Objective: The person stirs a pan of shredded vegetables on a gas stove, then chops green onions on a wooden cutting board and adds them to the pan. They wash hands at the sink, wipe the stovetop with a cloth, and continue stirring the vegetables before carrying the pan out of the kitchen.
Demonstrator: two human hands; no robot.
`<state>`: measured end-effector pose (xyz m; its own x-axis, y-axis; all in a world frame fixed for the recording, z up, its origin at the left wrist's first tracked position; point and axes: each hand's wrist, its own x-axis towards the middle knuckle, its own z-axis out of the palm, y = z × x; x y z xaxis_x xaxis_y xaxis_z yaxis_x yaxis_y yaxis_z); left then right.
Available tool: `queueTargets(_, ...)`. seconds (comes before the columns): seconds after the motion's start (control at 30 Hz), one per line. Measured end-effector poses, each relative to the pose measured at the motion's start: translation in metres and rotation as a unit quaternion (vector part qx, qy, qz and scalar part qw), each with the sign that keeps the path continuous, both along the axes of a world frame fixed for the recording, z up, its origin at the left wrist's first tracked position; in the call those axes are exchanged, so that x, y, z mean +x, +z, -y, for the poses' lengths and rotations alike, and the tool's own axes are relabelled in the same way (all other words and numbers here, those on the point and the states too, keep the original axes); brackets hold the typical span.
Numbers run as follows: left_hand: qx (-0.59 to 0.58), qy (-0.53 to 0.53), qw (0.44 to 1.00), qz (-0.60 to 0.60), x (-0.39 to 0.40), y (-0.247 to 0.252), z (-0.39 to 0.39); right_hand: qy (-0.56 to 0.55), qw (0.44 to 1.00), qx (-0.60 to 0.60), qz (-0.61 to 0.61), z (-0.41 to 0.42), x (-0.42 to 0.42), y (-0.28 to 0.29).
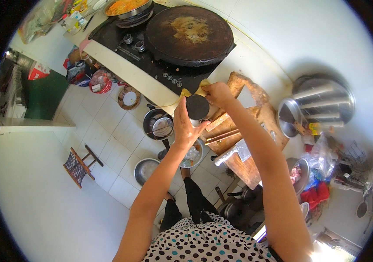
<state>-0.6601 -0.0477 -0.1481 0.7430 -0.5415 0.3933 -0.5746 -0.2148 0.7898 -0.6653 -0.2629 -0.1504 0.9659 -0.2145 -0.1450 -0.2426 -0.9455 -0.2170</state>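
My left hand [185, 132] is wrapped around a pale cylindrical container with a black round lid [197, 107], held near the counter's front edge. On the far side of the container, my right hand [219, 94] pinches a yellowish, thin piece, perhaps a cloth [203, 85]. More yellow material [185, 93] shows by my left fingertips; whether both pieces are one is hidden. Right of my hands lies a wooden cutting board [238, 163] bearing a wood-handled tool [217, 121], chopsticks [222, 137] and a cleaver [234, 153]. Beyond my hands stands a round dark griddle [189, 36].
The griddle rests on a black cooktop [170, 73] beside a pan of shredded orange food [125, 8]. A metal bowl with a spatula [289, 118] stands at the right. Below are pots [158, 122], a basin [145, 170] and a small stool [79, 167] on the tiled floor.
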Motion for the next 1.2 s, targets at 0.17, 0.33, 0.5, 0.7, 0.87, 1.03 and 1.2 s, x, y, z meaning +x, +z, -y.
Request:
queueTargets(0.17, 0.0, 0.023, 1.0, 0.001, 0.004, -0.007, 0.01, -0.013, 0.999, 0.002, -0.036, -0.007, 0.004, 0.005)
queueTargets(0.33, -0.028, 0.102, 0.991, -0.087, 0.009, 0.008, -0.004, -0.025, 0.997, -0.052, -0.045, 0.002, 0.003, -0.027)
queueTargets(0.5, -0.093, 0.068, 0.988, -0.102, 0.042, 0.054, 0.007, -0.048, 0.994, -0.088, -0.049, -0.008, 0.0, -0.046)
queueTargets(0.7, -0.089, -0.021, 0.996, -0.008, 0.065, 0.098, 0.088, -0.065, 0.993, -0.051, -0.084, -0.043, 0.005, -0.019)
queueTargets(0.87, -0.012, -0.124, 0.99, 0.063, 0.059, 0.115, 0.196, -0.186, 0.982, -0.02, 0.021, -0.054, 0.012, -0.047)
queueTargets(1.03, 0.056, -0.208, 0.976, 0.037, 0.039, 0.09, 0.284, -0.175, 0.982, 0.023, 0.075, -0.076, 0.009, -0.039)
queueTargets(1.2, 0.068, -0.246, 0.965, 0.066, -0.02, 0.055, 0.359, -0.274, 0.949, 0.109, 0.106, -0.08, -0.003, -0.031)
